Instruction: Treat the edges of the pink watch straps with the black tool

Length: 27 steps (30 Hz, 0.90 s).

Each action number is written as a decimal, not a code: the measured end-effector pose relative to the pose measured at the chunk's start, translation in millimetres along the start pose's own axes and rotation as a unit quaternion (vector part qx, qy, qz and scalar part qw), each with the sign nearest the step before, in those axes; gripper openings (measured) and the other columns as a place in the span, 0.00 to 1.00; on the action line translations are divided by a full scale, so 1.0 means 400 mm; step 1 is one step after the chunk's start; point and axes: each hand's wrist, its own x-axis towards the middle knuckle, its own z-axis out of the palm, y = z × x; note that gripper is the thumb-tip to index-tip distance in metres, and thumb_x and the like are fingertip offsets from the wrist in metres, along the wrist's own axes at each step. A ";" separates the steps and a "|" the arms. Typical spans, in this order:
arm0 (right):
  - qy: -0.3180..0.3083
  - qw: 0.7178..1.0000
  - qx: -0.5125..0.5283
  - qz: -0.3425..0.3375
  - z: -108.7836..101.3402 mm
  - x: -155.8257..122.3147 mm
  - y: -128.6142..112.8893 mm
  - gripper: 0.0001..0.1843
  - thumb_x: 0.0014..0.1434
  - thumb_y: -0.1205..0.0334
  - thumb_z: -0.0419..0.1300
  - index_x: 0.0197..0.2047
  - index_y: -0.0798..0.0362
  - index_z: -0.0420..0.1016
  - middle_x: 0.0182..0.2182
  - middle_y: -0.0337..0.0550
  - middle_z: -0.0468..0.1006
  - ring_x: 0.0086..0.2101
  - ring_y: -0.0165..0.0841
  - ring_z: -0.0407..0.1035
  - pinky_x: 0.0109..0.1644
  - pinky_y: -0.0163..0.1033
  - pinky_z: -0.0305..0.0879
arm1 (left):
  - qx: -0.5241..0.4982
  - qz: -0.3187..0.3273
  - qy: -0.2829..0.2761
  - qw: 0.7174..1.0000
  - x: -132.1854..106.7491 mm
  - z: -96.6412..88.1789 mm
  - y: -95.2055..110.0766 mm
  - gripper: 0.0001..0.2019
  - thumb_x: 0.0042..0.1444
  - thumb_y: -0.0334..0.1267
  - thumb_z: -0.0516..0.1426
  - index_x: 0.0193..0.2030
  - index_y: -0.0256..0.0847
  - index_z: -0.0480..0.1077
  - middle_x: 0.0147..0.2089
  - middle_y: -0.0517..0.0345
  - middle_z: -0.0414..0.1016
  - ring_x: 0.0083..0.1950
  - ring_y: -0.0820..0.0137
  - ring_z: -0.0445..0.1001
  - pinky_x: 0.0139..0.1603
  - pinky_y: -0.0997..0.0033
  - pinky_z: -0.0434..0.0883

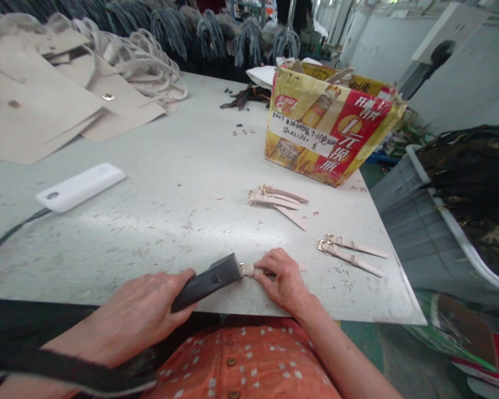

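Note:
My left hand (145, 310) is closed around a dark grey, box-shaped handheld tool (214, 280) whose kind I cannot make out. The tool's far end meets the buckle end of a small beige buckle strap (248, 270). My right hand (285, 280) pinches that strap near the buckle, and its tail shows past the knuckles. To the right lie two buckle straps (351, 255) with gold-coloured buckles. Farther back, several more straps (278, 199) rest in a small pile. My fingers hide part of the held strap.
A yellow and red carton (307, 122) stands at the back right of the white table (170, 221). Beige panels with cords (45, 94) are heaped at the back left. A white corded device (81, 187) lies at left. A grey bin (411, 205) stands beyond the right edge.

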 end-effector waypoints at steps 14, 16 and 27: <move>-0.043 0.999 0.026 0.016 -0.041 0.013 -0.019 0.11 0.74 0.70 0.80 0.53 0.46 1.01 0.47 0.48 0.91 0.50 0.45 0.83 0.58 0.48 0.80 | 0.039 0.007 -0.024 0.999 0.012 -0.009 0.031 0.16 0.71 0.50 0.63 0.56 0.50 0.90 0.46 0.43 0.98 0.53 0.39 0.99 0.56 0.50 0.87; -0.044 0.999 0.026 0.014 -0.041 0.012 -0.019 0.11 0.74 0.70 0.80 0.54 0.47 1.01 0.47 0.48 0.91 0.50 0.45 0.84 0.58 0.48 0.80 | 0.040 0.000 -0.026 0.999 0.003 -0.011 0.018 0.16 0.69 0.51 0.63 0.54 0.50 0.89 0.47 0.41 0.99 0.53 0.37 0.98 0.55 0.49 0.87; -0.037 0.999 0.016 0.006 -0.040 0.016 -0.019 0.11 0.75 0.72 0.79 0.51 0.46 1.00 0.47 0.47 0.90 0.50 0.44 0.82 0.57 0.47 0.80 | 0.057 0.013 -0.027 0.998 0.005 -0.004 0.070 0.17 0.69 0.47 0.63 0.57 0.50 0.91 0.47 0.42 0.99 0.54 0.37 0.99 0.56 0.50 0.88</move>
